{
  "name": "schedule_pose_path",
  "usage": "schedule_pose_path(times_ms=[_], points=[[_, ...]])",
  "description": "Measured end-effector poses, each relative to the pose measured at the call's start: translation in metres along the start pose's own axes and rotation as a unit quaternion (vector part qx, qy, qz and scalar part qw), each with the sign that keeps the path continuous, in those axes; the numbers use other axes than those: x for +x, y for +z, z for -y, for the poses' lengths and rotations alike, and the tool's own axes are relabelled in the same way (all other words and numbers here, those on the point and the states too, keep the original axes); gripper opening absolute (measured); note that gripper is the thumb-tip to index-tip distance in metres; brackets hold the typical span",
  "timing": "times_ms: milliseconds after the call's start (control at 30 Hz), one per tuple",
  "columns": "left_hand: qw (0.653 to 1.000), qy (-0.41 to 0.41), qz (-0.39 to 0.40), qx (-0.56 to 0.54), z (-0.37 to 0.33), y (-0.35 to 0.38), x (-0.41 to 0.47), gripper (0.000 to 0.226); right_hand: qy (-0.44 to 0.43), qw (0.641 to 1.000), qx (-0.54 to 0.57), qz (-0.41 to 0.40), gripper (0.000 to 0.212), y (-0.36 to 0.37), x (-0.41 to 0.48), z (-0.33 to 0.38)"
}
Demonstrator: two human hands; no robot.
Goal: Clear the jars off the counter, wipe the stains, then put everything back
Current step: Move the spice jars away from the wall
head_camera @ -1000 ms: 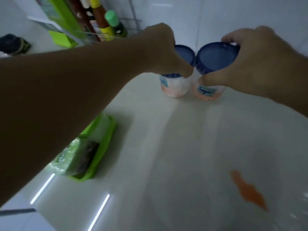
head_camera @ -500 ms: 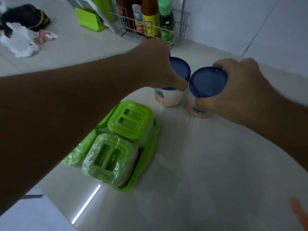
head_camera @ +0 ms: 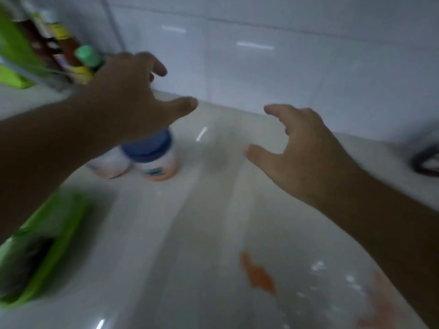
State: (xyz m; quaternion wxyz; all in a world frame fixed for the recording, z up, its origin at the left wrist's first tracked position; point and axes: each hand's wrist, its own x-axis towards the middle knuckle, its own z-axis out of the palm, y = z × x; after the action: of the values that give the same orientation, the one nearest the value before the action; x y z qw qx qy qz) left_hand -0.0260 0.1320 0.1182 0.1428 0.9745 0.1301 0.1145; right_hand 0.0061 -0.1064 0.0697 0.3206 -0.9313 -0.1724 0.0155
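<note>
Two small jars with blue lids stand side by side on the pale counter (head_camera: 213,233). The right jar (head_camera: 156,160) shows its blue lid and orange base; the left jar (head_camera: 109,165) is partly hidden under my left forearm. My left hand (head_camera: 128,96) hovers above them with fingers spread, holding nothing. My right hand (head_camera: 299,153) floats over the counter to the right of the jars, fingers apart and empty. An orange stain (head_camera: 257,273) lies on the counter in front, and a fainter reddish smear (head_camera: 380,307) sits at the lower right.
A green tray of green-lidded containers (head_camera: 40,248) sits at the lower left. A wire rack of sauce bottles (head_camera: 71,58) stands at the back left by the tiled wall (head_camera: 261,67). A dark object (head_camera: 425,160) lies at the right edge.
Both hands have let go of the jar lids and lifted away with fingers spread. The jars now stand on the counter further left. The view has swung back toward the stain.
</note>
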Motion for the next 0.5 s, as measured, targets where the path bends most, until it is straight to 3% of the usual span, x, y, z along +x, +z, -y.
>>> schedule_pose_path(times_ms=[100, 233, 400, 500], points=[[0.995, 0.073, 0.024, -0.066, -0.09, 0.043, -0.001, 0.078, 0.066, 0.995, -0.047, -0.049, 0.059, -0.067, -0.031, -0.084], [0.976, 0.152, 0.089, -0.129, -0.201, 0.109, -0.002, 0.066, 0.112, 0.97, -0.188, -0.107, 0.048, -0.15, -0.061, -0.187], [0.95, 0.212, 0.133, -0.186, -0.323, 0.163, 0.001, 0.071, 0.132, 0.955, -0.257, -0.073, 0.061, -0.214, -0.064, -0.259], [0.942, 0.237, 0.145, -0.189, -0.376, 0.186, 0.008, 0.083, 0.163, 0.959, -0.228, -0.038, 0.078, -0.233, -0.045, -0.274]])
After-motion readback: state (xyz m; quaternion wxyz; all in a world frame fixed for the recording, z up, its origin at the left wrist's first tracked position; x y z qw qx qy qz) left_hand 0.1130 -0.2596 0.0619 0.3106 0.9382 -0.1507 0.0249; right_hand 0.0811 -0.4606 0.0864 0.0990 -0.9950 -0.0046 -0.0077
